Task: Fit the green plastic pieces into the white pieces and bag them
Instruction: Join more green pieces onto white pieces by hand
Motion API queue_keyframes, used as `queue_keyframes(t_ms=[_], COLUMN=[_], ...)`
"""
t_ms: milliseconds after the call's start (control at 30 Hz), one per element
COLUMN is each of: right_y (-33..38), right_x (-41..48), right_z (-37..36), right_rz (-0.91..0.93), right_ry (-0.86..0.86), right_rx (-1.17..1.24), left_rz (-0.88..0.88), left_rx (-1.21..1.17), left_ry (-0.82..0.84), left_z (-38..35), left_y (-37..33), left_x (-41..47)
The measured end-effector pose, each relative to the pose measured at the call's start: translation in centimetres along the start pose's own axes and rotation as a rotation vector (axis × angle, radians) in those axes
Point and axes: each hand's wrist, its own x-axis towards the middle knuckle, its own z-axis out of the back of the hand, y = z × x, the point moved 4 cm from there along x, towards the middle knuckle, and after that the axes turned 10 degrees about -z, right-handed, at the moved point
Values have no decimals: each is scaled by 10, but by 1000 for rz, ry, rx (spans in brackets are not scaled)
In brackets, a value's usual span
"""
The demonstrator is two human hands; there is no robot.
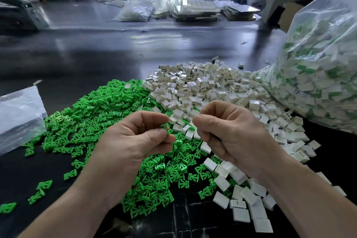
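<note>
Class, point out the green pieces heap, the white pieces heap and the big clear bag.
green pieces heap (92, 118), head view, middle of the heap.
white pieces heap (202, 83), head view, far part of the heap.
big clear bag (318, 54), head view, its bulging side.

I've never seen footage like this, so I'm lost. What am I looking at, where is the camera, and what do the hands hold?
No machine here: a person works by hand, filmed by a camera on their head looking down. On the dark table lie a green pile of small plastic pieces and a white pile beside it. The clear bag at right holds white and green pieces. The left hand pinches a green piece; the right hand seems to pinch a white piece.
</note>
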Motion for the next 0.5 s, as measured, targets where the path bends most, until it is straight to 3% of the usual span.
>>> queue_keyframes(t_ms=[333,500], right_y=[-6,-5], right_x=[-1,-5], right_z=[-12,-16], right_rz=[33,92], right_ry=[210,266], right_rx=[114,23], left_rz=[-122,-170], left_rx=[52,9], left_ry=[26,37], left_z=[-1,-3], left_y=[-7,-10], left_x=[-4,-6])
